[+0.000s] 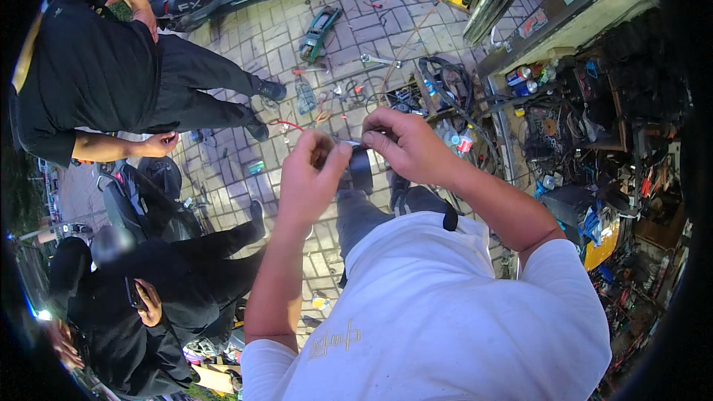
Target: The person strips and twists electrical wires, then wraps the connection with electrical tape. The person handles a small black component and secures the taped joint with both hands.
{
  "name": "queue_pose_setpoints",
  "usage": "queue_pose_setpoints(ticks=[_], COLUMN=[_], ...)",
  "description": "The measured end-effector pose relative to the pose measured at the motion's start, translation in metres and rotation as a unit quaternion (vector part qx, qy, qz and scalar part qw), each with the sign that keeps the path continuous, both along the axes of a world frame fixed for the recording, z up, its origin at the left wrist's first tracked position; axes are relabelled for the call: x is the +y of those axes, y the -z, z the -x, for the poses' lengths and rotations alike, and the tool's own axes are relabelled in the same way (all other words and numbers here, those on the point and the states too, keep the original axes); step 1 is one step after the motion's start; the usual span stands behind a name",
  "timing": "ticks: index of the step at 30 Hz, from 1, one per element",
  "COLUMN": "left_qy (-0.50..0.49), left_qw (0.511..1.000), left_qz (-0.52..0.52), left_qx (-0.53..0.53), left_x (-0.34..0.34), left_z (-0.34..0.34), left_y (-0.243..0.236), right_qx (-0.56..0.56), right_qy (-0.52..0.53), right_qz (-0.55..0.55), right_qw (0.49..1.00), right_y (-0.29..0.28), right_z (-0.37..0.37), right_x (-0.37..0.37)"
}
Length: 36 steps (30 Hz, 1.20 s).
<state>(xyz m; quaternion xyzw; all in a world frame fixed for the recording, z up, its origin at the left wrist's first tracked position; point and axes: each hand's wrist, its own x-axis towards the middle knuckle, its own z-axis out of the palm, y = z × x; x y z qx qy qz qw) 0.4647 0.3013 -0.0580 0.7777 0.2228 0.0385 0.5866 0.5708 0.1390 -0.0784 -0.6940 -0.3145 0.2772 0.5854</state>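
At the centre of the frame, a dark flat piece (361, 171) is hanging between the two hands. The right hand (408, 145) is pinching its top edge, the grip clenching thumb against fingers. The left hand (316, 174) is curling at its upper left corner; whether that grip is grasping it, I cannot tell. A red wire (288, 124) is lying just left of centre, and a green tool (319, 34) is resting on paving (256, 48) at upper centre.
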Motion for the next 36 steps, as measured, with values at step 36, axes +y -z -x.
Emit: queue_pose_setpoints(ticks=[36], left_qy=[0.111], left_qw=[0.957], left_qz=[-0.244], left_qx=[-0.112], left_x=[-0.008], left_z=[0.016], left_y=[0.002], right_qx=[0.274], right_qy=[0.086], right_qz=[-0.050], right_qw=[0.957], right_y=[-0.014], right_z=[0.018], right_x=[0.006])
